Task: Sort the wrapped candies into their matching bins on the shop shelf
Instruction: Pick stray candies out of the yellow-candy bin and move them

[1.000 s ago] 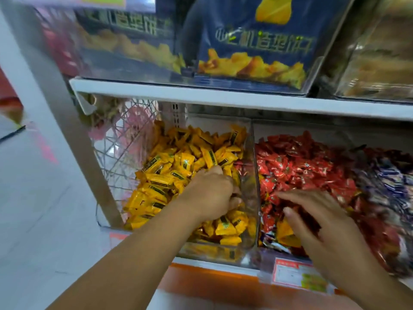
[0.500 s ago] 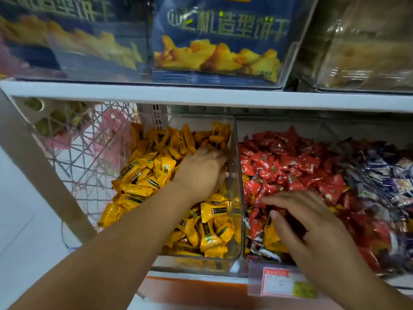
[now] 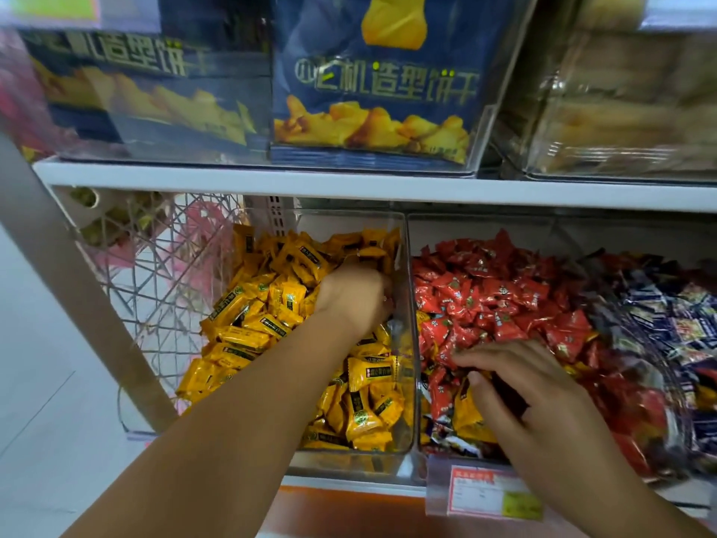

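Upper-shelf bags [image 3: 372, 91] read 机造型饼干; left hand [image 3: 349, 299] among yellow candies [image 3: 248, 324]

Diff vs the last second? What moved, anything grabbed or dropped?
The left grip pushed deeper into the yellow candies, toward the back of the yellow bin. Its fingers are hidden, so a hold is unclear. The right grip stayed spread over the red candies, near the stray yellow candies. No candy visibly changed bins.
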`<state>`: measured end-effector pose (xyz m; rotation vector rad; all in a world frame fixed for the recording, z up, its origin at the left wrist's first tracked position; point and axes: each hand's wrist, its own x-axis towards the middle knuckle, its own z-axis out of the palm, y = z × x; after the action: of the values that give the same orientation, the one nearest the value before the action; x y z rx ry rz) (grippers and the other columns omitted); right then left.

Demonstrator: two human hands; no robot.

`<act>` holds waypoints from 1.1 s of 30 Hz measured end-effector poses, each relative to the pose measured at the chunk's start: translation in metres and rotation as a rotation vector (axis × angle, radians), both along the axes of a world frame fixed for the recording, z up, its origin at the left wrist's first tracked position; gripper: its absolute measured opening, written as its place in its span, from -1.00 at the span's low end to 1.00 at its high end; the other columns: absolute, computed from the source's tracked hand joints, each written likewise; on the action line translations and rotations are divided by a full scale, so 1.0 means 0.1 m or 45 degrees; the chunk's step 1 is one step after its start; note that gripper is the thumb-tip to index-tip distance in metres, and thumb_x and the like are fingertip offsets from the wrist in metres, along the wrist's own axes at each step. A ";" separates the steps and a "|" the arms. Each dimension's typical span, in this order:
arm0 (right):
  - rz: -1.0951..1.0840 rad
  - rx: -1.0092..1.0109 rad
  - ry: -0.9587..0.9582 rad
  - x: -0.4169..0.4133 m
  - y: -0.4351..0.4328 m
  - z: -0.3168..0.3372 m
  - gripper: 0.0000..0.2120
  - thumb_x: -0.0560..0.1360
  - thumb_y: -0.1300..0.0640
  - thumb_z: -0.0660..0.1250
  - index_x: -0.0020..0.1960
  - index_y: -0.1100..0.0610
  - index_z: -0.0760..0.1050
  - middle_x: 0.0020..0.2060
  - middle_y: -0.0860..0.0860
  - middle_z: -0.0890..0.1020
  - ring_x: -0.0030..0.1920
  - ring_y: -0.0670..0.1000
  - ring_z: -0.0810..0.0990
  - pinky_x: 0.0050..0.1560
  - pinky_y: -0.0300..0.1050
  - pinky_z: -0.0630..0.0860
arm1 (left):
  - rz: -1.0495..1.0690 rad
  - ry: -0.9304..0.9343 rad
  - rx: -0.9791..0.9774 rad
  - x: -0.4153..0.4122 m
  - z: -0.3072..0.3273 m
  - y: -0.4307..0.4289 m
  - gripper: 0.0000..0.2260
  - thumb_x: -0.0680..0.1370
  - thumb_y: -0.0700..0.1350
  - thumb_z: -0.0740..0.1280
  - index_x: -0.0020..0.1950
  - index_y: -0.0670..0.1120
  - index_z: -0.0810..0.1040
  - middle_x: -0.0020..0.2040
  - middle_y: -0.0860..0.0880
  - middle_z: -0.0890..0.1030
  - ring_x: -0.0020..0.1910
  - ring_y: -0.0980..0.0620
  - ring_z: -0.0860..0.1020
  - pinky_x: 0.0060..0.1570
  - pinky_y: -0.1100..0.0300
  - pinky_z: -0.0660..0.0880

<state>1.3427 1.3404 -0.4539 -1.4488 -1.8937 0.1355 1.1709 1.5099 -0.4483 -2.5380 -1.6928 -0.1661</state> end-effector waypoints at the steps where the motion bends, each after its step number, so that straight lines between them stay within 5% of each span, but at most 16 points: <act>1: -0.001 0.006 0.004 0.00 0.00 0.00 -0.78 0.50 0.09 0.28 0.10 -0.05 0.61 -0.01 -0.31 0.53 0.12 -0.25 0.46 0.16 -0.47 0.29 | -0.015 -0.031 -0.046 -0.04 0.01 -0.01 -0.71 0.55 0.08 0.32 0.26 0.11 0.55 0.16 -0.01 0.57 0.16 -0.07 0.52 -0.14 0.17 0.41; 4: 0.001 0.010 0.014 0.00 0.01 -0.01 -0.78 0.50 0.08 0.28 0.10 -0.07 0.60 -0.01 -0.34 0.52 0.10 -0.23 0.47 0.14 -0.46 0.31 | -0.011 -0.307 -0.170 -0.17 0.07 -0.09 -0.72 0.51 0.07 0.39 0.22 0.17 0.54 0.20 0.06 0.58 0.11 0.01 0.54 -0.16 0.24 0.32; 7: 0.002 0.010 0.004 0.01 0.01 -0.03 -0.78 0.51 0.06 0.27 0.11 -0.08 0.59 -0.02 -0.35 0.51 0.10 -0.21 0.48 0.13 -0.43 0.34 | 0.011 -0.497 -0.170 -0.27 0.08 -0.22 -0.74 0.49 0.07 0.43 0.16 0.23 0.54 0.16 0.13 0.59 -0.15 0.10 0.51 -0.25 0.24 0.32; 11: -0.005 0.008 0.025 0.01 0.01 -0.03 -0.78 0.53 0.00 0.23 0.10 -0.08 0.60 -0.05 -0.32 0.54 0.08 -0.24 0.48 0.12 -0.39 0.38 | -0.023 -0.970 -0.272 -0.34 0.11 -0.33 -0.75 0.44 -0.08 0.51 0.04 0.20 0.59 0.03 0.19 0.62 -0.25 0.27 0.52 -0.25 0.23 0.46; 13: 0.005 0.005 0.019 0.01 -0.01 -0.03 -0.73 0.53 -0.06 0.17 0.10 -0.07 0.59 -0.05 -0.31 0.55 0.07 -0.23 0.48 0.12 -0.37 0.37 | -0.045 -1.156 -0.333 -0.37 0.22 -0.37 -0.75 0.43 -0.13 0.51 0.03 0.13 0.61 -0.05 0.15 0.62 -0.37 0.35 0.46 -0.33 0.40 0.37; 18: 0.010 -0.010 -0.008 -0.01 -0.02 0.00 -0.69 0.53 -0.08 0.13 0.13 -0.09 0.58 -0.05 -0.35 0.52 0.07 -0.27 0.47 0.06 -0.40 0.38 | -0.108 -1.375 -0.278 -0.23 0.56 -0.50 -0.66 0.45 -0.01 0.48 0.22 0.11 0.58 0.00 0.17 0.66 -0.01 0.27 0.59 -0.10 0.55 0.42; 21: 0.006 -0.015 -0.020 -0.01 -0.03 0.00 -0.73 0.54 -0.05 0.16 0.13 -0.09 0.58 -0.05 -0.37 0.51 0.07 -0.28 0.47 0.04 -0.38 0.39 | -0.284 -1.211 -0.238 0.04 0.66 -0.56 -0.51 0.47 0.05 0.44 0.38 0.07 0.45 0.19 0.15 0.59 0.17 0.26 0.52 0.14 0.41 0.40; 23: 0.017 -0.015 -0.006 0.00 -0.03 0.00 -0.76 0.53 0.00 0.21 0.13 -0.08 0.58 -0.05 -0.37 0.52 0.08 -0.29 0.47 0.06 -0.39 0.40 | -0.258 -1.199 -0.201 0.06 0.68 -0.49 -0.57 0.47 0.05 0.45 0.32 0.04 0.49 0.18 0.11 0.58 0.15 0.22 0.53 0.17 0.31 0.44; 25: 0.018 -0.001 0.006 0.00 -0.04 0.00 -0.77 0.52 0.04 0.24 0.13 -0.07 0.59 -0.05 -0.34 0.53 0.06 -0.29 0.47 0.11 -0.38 0.38 | -0.176 -1.178 -0.239 -0.05 0.64 -0.37 -0.80 0.51 -0.06 0.43 0.12 0.04 0.56 0.02 0.13 0.62 -0.03 0.25 0.56 0.04 0.36 0.49; 27: 0.016 0.024 -0.009 0.00 -0.04 0.00 -0.77 0.52 0.04 0.24 0.12 -0.06 0.59 -0.07 -0.35 0.52 0.04 -0.29 0.48 0.08 -0.39 0.40 | -0.127 -0.832 -0.279 -0.16 0.49 -0.30 -0.94 0.56 -0.07 0.36 0.02 0.05 0.58 -0.09 0.14 0.60 -0.15 0.25 0.53 -0.14 0.42 0.45; 33: 0.025 0.019 -0.036 -0.02 -0.02 -0.01 -0.81 0.55 0.06 0.28 0.12 -0.09 0.58 -0.09 -0.40 0.48 0.03 -0.31 0.47 -0.05 -0.45 0.40 | -0.198 -0.501 -0.243 -0.23 0.06 -0.10 -0.79 0.58 -0.14 0.33 0.17 0.04 0.64 0.18 0.03 0.59 0.14 0.05 0.54 0.10 0.20 0.45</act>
<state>1.3404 1.3384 -0.4547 -1.4294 -1.9280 0.1103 1.1478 1.4998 -0.4424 -2.9351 -1.6992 -0.5760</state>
